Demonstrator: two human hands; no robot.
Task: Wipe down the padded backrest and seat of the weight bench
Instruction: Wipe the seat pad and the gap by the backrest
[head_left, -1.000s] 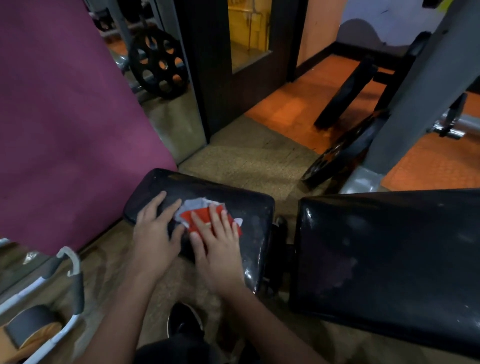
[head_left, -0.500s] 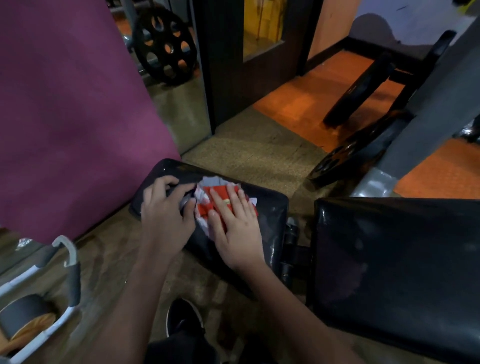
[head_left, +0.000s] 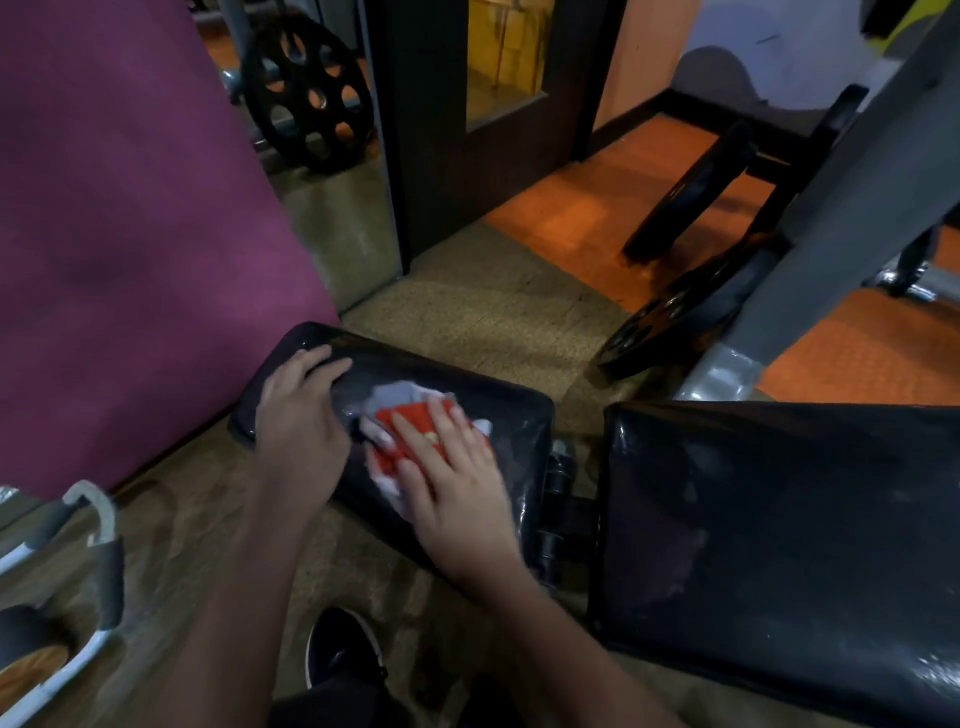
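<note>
The bench's small black padded seat (head_left: 498, 415) lies in the lower middle, and the larger black backrest pad (head_left: 779, 519) lies to its right across a metal hinge. A red and white cloth (head_left: 410, 431) rests on the seat. My right hand (head_left: 457, 488) presses flat on the cloth, fingers spread and pointing away from me. My left hand (head_left: 298, 421) rests on the seat's left end beside the cloth, its fingers curled over the far edge. Much of the cloth is hidden under my right hand.
A purple wall or panel (head_left: 130, 234) stands close on the left. Black weight plates (head_left: 309, 96) lean at the back, and more plates (head_left: 680, 312) lean on a grey machine frame (head_left: 831, 223) at right. A white-framed piece of equipment (head_left: 78, 571) sits at lower left. My shoe (head_left: 343, 644) is below.
My right hand has slid the cloth a little across the seat, with slight blur showing motion. My left hand stays on the seat's left end. The camera view has shifted slightly.
</note>
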